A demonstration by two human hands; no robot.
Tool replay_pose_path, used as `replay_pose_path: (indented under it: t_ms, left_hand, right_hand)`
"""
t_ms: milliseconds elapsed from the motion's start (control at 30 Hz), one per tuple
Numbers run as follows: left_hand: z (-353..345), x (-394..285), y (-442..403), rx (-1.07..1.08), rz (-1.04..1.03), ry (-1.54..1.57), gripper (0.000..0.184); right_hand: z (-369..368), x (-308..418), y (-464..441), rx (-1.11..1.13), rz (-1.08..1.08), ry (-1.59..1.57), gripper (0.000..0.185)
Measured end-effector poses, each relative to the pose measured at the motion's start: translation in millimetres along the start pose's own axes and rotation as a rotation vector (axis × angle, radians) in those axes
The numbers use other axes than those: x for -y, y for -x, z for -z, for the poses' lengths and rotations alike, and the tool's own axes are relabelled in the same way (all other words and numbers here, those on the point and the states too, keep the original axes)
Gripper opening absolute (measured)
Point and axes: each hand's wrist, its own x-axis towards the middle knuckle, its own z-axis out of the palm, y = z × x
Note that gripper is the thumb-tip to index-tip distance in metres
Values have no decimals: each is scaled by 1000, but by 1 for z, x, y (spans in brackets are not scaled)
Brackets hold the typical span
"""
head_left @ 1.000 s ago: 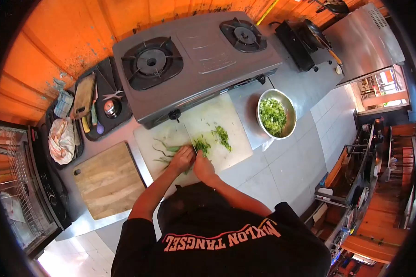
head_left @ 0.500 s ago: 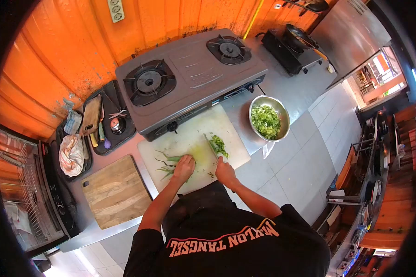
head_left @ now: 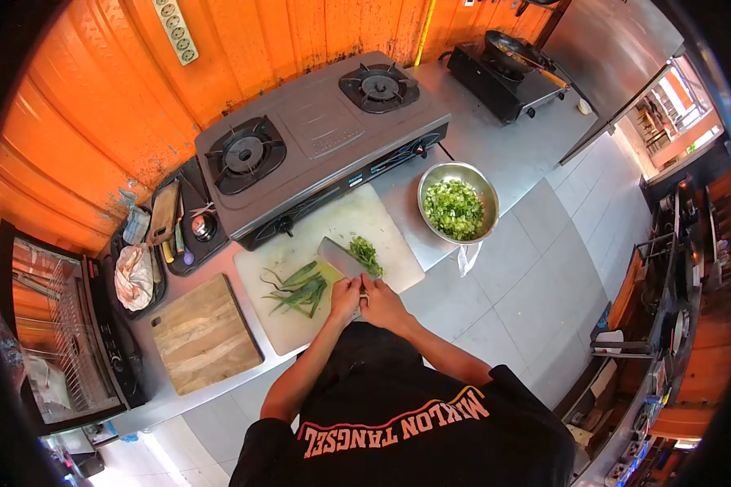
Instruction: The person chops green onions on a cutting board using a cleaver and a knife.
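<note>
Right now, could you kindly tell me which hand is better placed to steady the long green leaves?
Probably the left hand: though both hands meet by the knife, it is nearer the long green leaves, while the right hand lies on the far side.

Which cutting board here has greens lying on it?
The white, rectangular, plastic-looking cutting board, holding long green leaves; the large, brown, rectangular wooden board and the small, brown, oblong wooden board show none.
</note>
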Motion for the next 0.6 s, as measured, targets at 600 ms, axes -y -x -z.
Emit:
replay_pose_path:
  t_ms: [600]
  left_hand:
    - [-25,13,8,-212,-3,-18,22]
  right_hand:
    - [21,-80,-75,286,183,265,53]
